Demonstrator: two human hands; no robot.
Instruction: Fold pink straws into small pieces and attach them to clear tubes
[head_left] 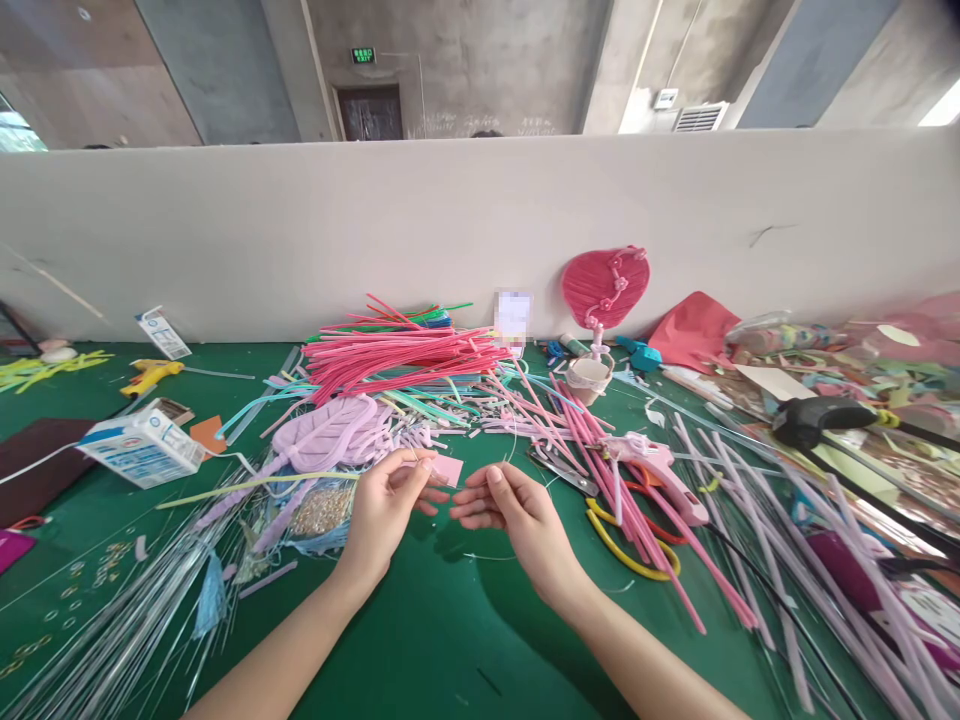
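Observation:
Between the thumb and fingers of my left hand [394,495] is a small pink card [448,470], held just above the table. My right hand [521,505] is beside it, apart from the card, with thumb and index finger pinched together. A thin pale thread [516,435] curves down to the right fingers; whether they grip it cannot be made out. Left of my left hand lie a lilac pipe-cleaner piece [326,435] and a bag of gold beads [322,510]. Scissors with yellow and red handles [600,515] lie open to the right.
Pink pipe cleaners [405,360] are heaped at the back. A pink glue gun [652,460] lies among stems on the right, a yellow one [150,375] at left. A red fan [606,288] stands in a cup [589,378]. Bundled wires [142,600] spread front left, near a milk carton [142,445].

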